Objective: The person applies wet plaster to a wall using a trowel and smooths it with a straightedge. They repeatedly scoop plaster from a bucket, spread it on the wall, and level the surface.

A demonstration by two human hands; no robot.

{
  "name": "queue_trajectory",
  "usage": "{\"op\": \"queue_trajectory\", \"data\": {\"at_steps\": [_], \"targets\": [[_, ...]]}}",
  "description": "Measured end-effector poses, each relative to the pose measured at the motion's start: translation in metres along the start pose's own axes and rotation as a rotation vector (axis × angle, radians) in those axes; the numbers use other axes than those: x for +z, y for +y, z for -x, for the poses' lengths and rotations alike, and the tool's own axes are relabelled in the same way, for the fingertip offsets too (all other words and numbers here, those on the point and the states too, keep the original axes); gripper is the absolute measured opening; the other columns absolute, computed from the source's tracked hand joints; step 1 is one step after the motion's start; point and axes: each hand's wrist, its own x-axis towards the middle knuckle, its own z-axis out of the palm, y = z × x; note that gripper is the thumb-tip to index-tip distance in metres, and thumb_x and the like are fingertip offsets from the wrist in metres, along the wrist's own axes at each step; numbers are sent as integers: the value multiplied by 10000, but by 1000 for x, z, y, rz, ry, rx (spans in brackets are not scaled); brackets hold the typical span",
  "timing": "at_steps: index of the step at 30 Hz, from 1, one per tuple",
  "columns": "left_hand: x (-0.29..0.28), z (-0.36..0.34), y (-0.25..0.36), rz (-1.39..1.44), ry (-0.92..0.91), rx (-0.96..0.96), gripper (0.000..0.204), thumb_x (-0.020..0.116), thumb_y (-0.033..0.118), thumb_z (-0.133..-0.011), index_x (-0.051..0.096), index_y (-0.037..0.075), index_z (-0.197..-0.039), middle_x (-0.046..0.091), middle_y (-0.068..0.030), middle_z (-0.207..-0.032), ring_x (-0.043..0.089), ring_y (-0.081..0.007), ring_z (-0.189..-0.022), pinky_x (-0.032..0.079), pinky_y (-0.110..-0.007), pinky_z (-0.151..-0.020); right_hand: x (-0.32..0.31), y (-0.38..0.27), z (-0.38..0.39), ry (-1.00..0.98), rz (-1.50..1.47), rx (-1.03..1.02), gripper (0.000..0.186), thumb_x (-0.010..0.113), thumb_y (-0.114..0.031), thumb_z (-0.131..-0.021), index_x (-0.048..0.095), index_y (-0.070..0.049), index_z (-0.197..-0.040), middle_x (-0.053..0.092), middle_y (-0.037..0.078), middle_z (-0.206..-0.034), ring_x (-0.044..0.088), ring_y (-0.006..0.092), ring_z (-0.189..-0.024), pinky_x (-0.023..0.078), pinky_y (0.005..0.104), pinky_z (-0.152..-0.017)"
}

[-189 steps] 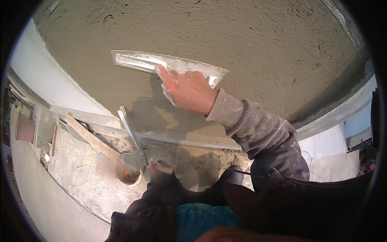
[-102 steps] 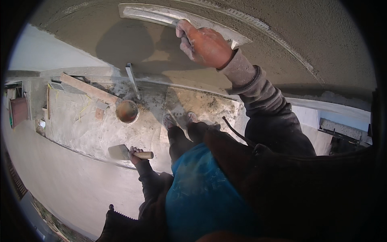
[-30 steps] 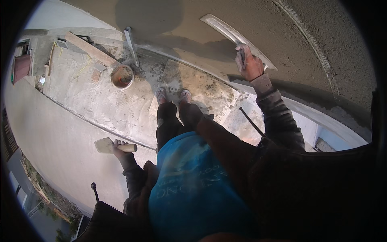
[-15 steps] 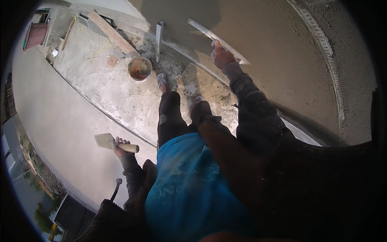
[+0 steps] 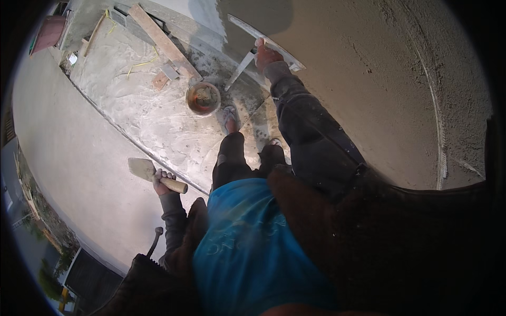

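Note:
My right hand [image 5: 269,57] reaches out at the top middle, its fingers closed on a long, narrow plastering float [image 5: 289,57]. The float lies against the wet grey mortar wall [image 5: 348,95], close to the edge of its darker coat. At lower left my left hand [image 5: 161,183] grips a trowel [image 5: 141,168] by its wooden handle, blade pointing left and away from the wall. Between the arms, near my feet, stands a round bucket [image 5: 203,98] with some grey mix inside.
A metal strip [image 5: 240,69] stands just left of the float. Beyond the bucket lie a long wooden board [image 5: 161,39] and a small block [image 5: 159,80] on the mortar-smeared floor [image 5: 126,105]. A pale low surface [image 5: 68,126] runs along the left. Rougher mortar covers the far right.
My right hand has moved the float leftward and up along the wall. The view has shifted a little, so the bucket and board appear farther right. My left hand still holds the trowel.

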Motion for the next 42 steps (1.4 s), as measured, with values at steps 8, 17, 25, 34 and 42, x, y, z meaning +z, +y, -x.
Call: {"op": "queue_trajectory", "data": {"at_steps": [8,17,25,34,42], "targets": [[7,-66,11,-74,-26,-79,138,561,286,-841,487,189,-775,482,26,-687,515,-159,-599,473,-338,-588,-87,-60,29,285,-186,-295,383,538,-200,-949,414,-143,-1307,710,145,-938,693,403,-891,522,533,-782],[37,-98,30,-119,-111,-100,180,564,315,-914,497,215,-780,514,33,-686,539,-164,-594,480,-355,-577,-71,-39,38,117,-145,-153,372,548,-195,-968,405,-118,-1303,705,147,-880,696,397,-834,524,513,-731],[77,-133,43,-126,-352,-87,178,578,304,-912,508,210,-778,543,35,-694,573,-147,-607,492,-334,-582,-237,-140,76,619,-188,-494,444,631,-63,-898,419,-111,-1285,579,76,-668,642,320,-640,505,429,-605],[121,-139,38,-156,-333,-107,152,546,280,-887,491,217,-761,526,32,-673,547,-152,-592,488,-334,-587,-311,-65,205,372,-150,-331,457,615,26,-885,437,-108,-1284,549,50,-742,604,234,-625,493,376,-640],[146,-138,34,-79,-378,-82,139,540,272,-883,508,180,-783,520,24,-673,535,-162,-581,466,-342,-570,-322,-125,159,426,-72,-396,393,615,-22,-891,449,-75,-1243,604,89,-794,623,303,-721,507,384,-712]]}}
